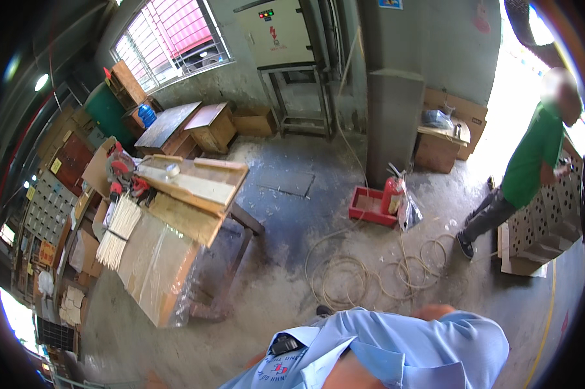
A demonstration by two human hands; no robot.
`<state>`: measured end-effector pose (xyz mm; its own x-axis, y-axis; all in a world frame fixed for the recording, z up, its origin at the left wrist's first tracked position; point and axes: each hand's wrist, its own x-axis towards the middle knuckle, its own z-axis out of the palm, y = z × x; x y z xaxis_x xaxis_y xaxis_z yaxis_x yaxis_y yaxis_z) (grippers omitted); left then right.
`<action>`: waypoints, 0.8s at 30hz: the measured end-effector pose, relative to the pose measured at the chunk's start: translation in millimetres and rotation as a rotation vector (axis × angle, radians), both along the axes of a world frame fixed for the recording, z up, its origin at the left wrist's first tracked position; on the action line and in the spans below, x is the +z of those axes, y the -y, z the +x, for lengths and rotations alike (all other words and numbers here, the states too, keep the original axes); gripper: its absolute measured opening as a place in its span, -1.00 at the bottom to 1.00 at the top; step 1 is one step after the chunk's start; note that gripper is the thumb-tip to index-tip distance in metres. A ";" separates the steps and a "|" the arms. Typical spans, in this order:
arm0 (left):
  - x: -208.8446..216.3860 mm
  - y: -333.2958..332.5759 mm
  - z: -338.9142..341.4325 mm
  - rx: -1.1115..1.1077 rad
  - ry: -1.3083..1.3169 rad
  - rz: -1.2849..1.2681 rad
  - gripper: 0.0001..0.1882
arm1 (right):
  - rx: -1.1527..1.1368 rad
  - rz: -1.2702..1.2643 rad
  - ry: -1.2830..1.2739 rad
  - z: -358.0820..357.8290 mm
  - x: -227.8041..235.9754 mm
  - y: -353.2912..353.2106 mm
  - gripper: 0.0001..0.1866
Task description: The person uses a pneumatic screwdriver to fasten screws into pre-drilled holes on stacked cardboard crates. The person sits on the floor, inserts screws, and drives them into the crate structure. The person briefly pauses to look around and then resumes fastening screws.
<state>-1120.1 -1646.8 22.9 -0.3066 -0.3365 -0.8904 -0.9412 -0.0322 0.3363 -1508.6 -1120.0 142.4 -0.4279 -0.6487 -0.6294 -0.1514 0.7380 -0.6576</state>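
Note:
Neither of my hands shows clearly. My light blue shirt (377, 337) fills the lower middle, with a patch of bare skin (435, 312) beyond the right sleeve, probably part of my arm. To the left stands a workbench (156, 272) partly wrapped in clear plastic film. On it lie a bundle of thin pale sticks (119, 233), wooden boards (189, 188) and a roll of tape (172, 170). A red miter saw (121, 165) sits at its far end. I cannot see my hands touching any of these.
A pale hose (344, 285) lies coiled on the floor ahead. Beyond it, a red tray (364, 211) holds a fire extinguisher (392, 194). At right, a person in green (529, 159) stands beside perforated cartons (545, 223). An electrical cabinet (279, 35) stands against the back wall.

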 end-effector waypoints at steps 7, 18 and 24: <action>16.3 226.7 -262.2 -0.123 -0.164 -0.099 -0.70 | -0.915 0.286 0.545 -71.9 -47.4 136.4 -0.61; 56.4 320.0 -642.5 -0.446 -0.150 -0.030 -0.72 | -0.883 0.339 0.483 -424.5 -105.8 387.2 -0.58; 92.4 412.9 -779.1 -0.146 -0.546 -0.146 -0.69 | -0.617 0.120 0.274 -680.9 -52.2 642.7 -0.55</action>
<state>-1899.2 -2059.7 115.4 -0.7609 -0.3634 -0.5375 -0.6211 0.1684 0.7654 -2189.5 -1762.6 90.2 -0.5123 -0.2561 -0.8197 0.4803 0.7058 -0.5207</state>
